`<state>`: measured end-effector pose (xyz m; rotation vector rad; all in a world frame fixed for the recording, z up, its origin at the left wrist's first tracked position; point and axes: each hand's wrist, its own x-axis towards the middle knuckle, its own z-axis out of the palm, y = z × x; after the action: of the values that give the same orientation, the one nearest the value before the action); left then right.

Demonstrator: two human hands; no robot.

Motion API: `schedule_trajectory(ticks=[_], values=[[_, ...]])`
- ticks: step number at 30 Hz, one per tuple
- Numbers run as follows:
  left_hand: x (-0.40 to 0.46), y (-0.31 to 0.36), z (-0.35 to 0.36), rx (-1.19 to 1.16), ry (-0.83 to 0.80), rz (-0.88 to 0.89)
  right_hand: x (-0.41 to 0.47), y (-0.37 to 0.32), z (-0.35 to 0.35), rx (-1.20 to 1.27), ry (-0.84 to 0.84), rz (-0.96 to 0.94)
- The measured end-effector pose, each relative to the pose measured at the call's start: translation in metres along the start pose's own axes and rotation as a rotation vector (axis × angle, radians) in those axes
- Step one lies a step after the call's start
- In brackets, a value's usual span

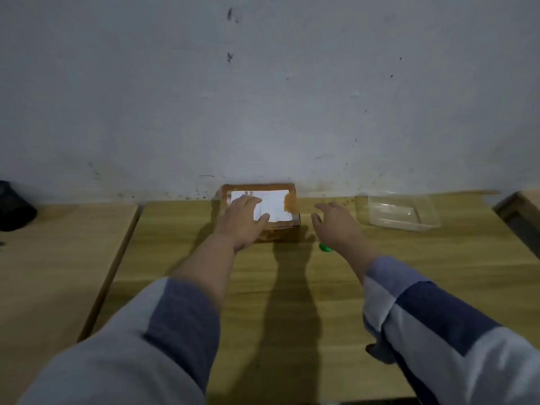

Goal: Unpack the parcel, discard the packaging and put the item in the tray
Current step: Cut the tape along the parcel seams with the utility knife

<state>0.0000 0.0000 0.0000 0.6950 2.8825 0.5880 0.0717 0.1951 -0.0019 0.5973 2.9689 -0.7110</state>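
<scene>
The fingers (251, 203) of the left hand (241, 222) lay spread and flat on top of the cardboard parcel (264, 210), covering part of its white shipping label (273, 206) without closing around anything. The fingers (327, 207) of the right hand (336, 226) were loosely spread and held nothing, hovering just right of the parcel and apart from it. A small green object (325, 247) showed under the right wrist, near the parcel's front right corner; what it was could not be told. The parcel sat closed on the wooden table (292, 287), its far edge against the grey wall (263, 97), brown tape on its top. A clear plastic tray (400, 213) stood well to the right of the parcel. A second table (58, 258) adjoined to the parcel's left, bearing a dark object (14, 211) at the edge of view. Both sleeves (163, 323) were grey and blue.
</scene>
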Motion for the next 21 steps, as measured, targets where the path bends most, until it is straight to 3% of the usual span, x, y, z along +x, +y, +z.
schedule_trajectory(ticks=[5, 10, 17, 21], values=[[0.029, -0.009, 0.03, 0.048, -0.077, -0.042, 0.027, 0.035, 0.019, -0.082, -0.06, 0.144], [0.05, -0.024, 0.046, 0.206, -0.049, -0.037, 0.04, 0.053, 0.04, -0.023, -0.077, 0.248], [0.052, -0.037, 0.061, 0.305, -0.063, -0.039, 0.049, 0.054, 0.055, 0.016, -0.039, 0.278], [0.049, -0.036, 0.057, 0.309, -0.11, -0.029, 0.049, 0.044, 0.053, 0.159, -0.044, 0.275]])
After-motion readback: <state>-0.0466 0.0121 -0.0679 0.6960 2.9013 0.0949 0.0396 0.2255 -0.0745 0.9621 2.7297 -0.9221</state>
